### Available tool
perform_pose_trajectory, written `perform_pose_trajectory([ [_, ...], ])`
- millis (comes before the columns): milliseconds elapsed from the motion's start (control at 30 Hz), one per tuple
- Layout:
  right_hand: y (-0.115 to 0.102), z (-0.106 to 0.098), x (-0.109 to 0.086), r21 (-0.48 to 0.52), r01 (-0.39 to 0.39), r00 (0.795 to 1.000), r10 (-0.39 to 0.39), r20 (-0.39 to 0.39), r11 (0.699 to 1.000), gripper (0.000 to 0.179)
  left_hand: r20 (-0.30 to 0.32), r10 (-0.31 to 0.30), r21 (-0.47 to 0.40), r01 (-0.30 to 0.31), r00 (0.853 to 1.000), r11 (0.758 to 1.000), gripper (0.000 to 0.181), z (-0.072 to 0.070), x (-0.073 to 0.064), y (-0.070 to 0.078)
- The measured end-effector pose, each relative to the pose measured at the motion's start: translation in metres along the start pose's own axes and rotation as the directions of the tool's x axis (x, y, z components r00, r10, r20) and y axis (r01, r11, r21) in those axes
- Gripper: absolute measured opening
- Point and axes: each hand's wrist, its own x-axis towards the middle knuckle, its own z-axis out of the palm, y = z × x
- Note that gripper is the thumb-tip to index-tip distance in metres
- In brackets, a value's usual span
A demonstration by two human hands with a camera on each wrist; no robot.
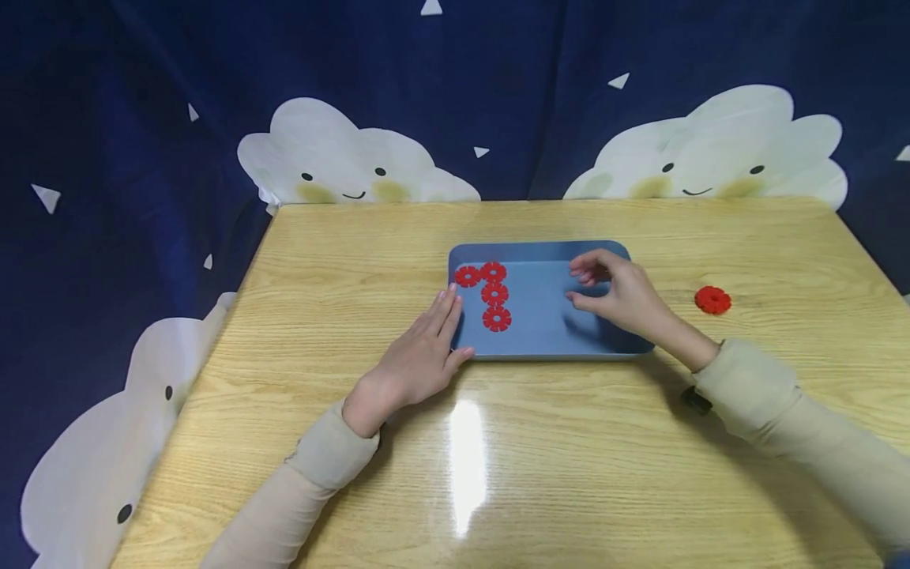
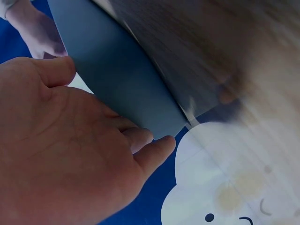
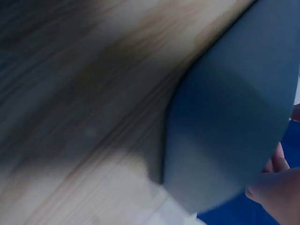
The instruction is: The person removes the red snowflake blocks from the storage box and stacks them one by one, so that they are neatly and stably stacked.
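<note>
A shallow blue-grey tray (image 1: 540,348) lies on the wooden table. In its left part several red notched plastic discs (image 1: 494,295) form a column, with one more red disc (image 1: 468,276) beside the column's top. My left hand (image 1: 419,356) rests at the tray's left end, fingers straight along the rim; the left wrist view shows its fingertips right at the tray's outer wall (image 2: 117,70). Over the tray's right part hovers my right hand (image 1: 618,294), thumb and fingers bent and apart, nothing visible between them. The right wrist view catches only part of this hand (image 3: 276,187).
To the right of the tray, a red notched disc piece (image 1: 713,300), thicker-looking than the others, lies on the table (image 1: 569,458). Behind the table hangs a dark blue curtain (image 1: 526,95) printed with white clouds. A dark wrist device (image 1: 697,400) shows below my right sleeve.
</note>
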Motion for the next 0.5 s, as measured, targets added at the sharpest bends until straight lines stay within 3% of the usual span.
perform_pose_trajectory([
  [267, -0.012, 0.031, 0.013, 0.048, 0.033, 0.996, -0.037, 0.081, 0.998, 0.037, -0.003, -0.002, -0.003, 0.002, 1.0, 1.0, 0.075, -0.001, 0.0, 0.001],
  [500, -0.02, 0.052, 0.017, 0.044, -0.02, 0.985, 0.012, 0.173, 0.999, 0.038, 0.0, -0.004, -0.005, 0.004, 1.0, 1.0, 0.074, -0.003, 0.0, 0.002],
])
